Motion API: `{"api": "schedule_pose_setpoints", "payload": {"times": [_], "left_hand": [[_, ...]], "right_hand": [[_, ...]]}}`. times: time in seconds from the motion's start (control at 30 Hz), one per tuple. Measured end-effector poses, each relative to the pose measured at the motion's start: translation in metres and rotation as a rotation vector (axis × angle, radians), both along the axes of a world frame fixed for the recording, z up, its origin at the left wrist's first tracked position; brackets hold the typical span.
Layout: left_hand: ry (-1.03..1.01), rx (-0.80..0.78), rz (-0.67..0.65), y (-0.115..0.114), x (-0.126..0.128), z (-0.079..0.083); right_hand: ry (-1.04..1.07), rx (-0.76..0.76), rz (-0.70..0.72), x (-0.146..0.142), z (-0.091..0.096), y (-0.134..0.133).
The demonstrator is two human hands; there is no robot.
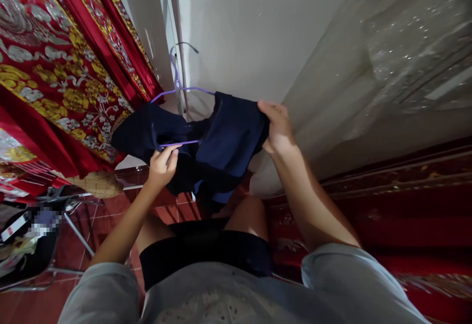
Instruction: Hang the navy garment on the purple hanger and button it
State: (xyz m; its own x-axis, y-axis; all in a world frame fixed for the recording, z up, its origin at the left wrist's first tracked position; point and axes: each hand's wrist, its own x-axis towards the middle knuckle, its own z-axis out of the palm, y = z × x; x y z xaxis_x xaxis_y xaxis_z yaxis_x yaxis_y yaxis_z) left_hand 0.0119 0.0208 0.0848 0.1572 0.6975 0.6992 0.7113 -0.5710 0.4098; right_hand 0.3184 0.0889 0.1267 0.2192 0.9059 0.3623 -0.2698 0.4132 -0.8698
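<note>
A dark navy garment (231, 130) hangs on a thin purple clothes hanger (199, 89) in front of me. The hanger's hook points up beside a pale vertical edge. My left hand (162, 167) is closed at the garment's open front, with thumb and fingers pinched by the hanger's lower bar. Whether it grips cloth, bar or both, I cannot tell. At the right shoulder end of the garment, my right hand (279, 128) is closed on the cloth, thumb on top and the other fingers partly hidden behind. Dark folds hang loosely below.
Red cloth with gold and silver embroidery (73, 68) hangs at the left. Below it, a metal-legged chair (75, 225) holds assorted items. Clear plastic sheeting (398, 58) covers the right side, above more red fabric (368, 225). The floor (106, 213) is red tile.
</note>
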Motion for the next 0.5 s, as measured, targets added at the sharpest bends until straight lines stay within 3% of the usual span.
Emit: {"api": "schedule_pose_setpoints", "payload": {"times": [0.13,0.3,0.4,0.5], "left_hand": [[-0.134,0.017,0.085,-0.01,-0.002,0.011],[-0.288,0.086,0.118,-0.002,-0.011,0.039],[-0.411,0.084,0.136,0.003,-0.012,0.043],[-0.508,0.083,0.146,0.004,-0.008,0.04]], "right_hand": [[0.051,0.035,0.119,-0.031,0.033,0.021],[0.12,0.006,0.123,-0.053,0.061,0.054],[0.096,-0.079,0.196,-0.06,0.057,0.055],[0.028,-0.092,0.174,-0.06,0.039,0.051]]}}
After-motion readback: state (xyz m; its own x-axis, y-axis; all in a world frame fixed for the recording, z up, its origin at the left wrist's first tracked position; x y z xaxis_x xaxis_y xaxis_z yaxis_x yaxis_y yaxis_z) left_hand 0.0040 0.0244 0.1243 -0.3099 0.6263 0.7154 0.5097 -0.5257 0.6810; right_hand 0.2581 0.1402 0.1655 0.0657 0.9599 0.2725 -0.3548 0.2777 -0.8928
